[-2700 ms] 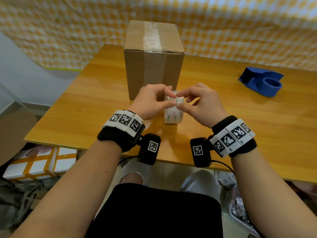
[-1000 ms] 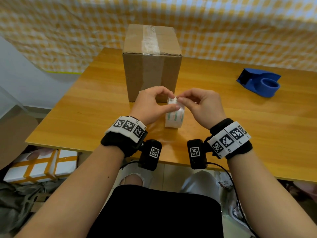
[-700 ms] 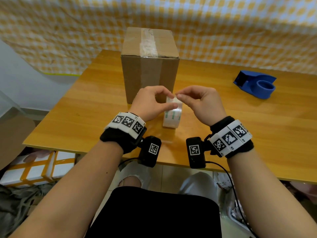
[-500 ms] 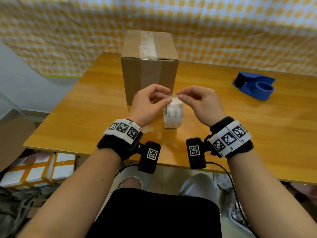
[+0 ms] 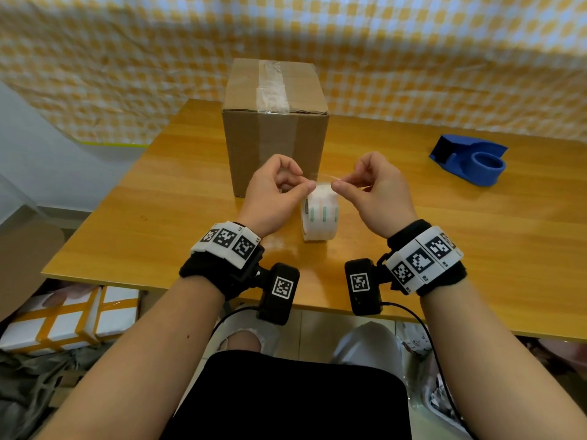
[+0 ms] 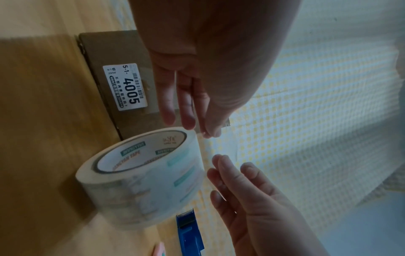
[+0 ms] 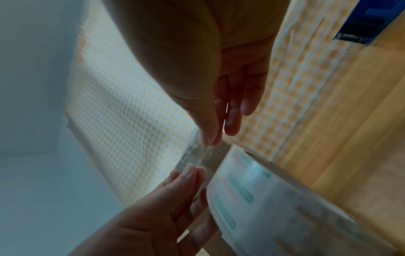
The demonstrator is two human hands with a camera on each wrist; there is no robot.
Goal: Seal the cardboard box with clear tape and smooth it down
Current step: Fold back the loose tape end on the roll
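We are early: our left hand (image 5: 273,191) and right hand (image 5: 374,188) each pinch the tape end (image 5: 324,178) above the roll (image 5: 320,214), near the box (image 5: 275,122). Pulling, sticking, smoothing remain.

Blue tape dispenser (image 5: 469,159) sits near the far right corner of the wooden desk (image 5: 178,198), flat on the top, its toothed edge showing in the right wrist view. Yellow-and-white checked cloth (image 5: 413,52) hangs behind the far edge of the desk. Pale wall (image 5: 28,160) at left. On the floor below the desk's near left corner, white boxes with orange tape (image 5: 63,319) lie side by side, next to grey crumpled fabric (image 5: 38,392).
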